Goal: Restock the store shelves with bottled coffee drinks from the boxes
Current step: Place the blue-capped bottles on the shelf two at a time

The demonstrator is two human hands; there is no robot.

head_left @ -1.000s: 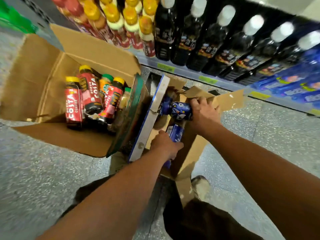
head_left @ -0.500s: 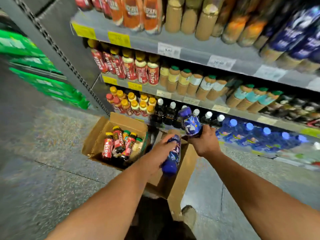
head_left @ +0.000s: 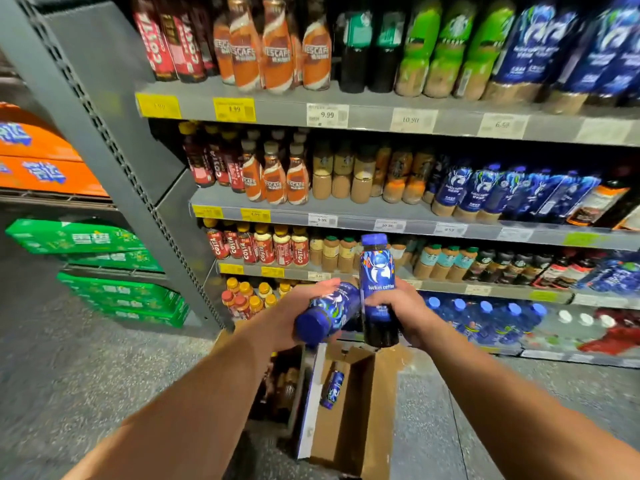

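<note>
Left hand (head_left: 289, 315): its fingers are curled round the body of a blue coffee bottle, the tilted bottle (head_left: 332, 311). This bottle lies almost on its side, with the blue cap pointing toward the camera.
Right hand (head_left: 410, 308): it grips the lower half of a second blue bottle, the upright bottle (head_left: 377, 271). The fingers are wrapped across the label, the cap is at the top, and the dark bottom shows under the hand.
Two bottles: they touch each other, the far end of the tilted one against the side of the upright one. Both are in the air above the open box, in front of the lower shelves.
Cardboard box (head_left: 360, 420): it stands open on the floor (head_left: 86, 368) under the hands. One loose bottle (head_left: 333, 389) of the same blue kind lies inside, near its left wall.
Second box (head_left: 277, 386): it is just left of the first one and dark inside, with bottles I cannot tell apart.
Shelves (head_left: 349, 216): the grey boards are full of bottled coffee in red, orange, brown, green and blue. Similar blue bottles (head_left: 485, 192) stand toward the right end of the second visible board.
Price tags (head_left: 327, 115): yellow and white ones sit along the front edges.
Left side: green cartons (head_left: 86, 237) and orange cartons (head_left: 45, 168) are stacked beyond the grey post.
</note>
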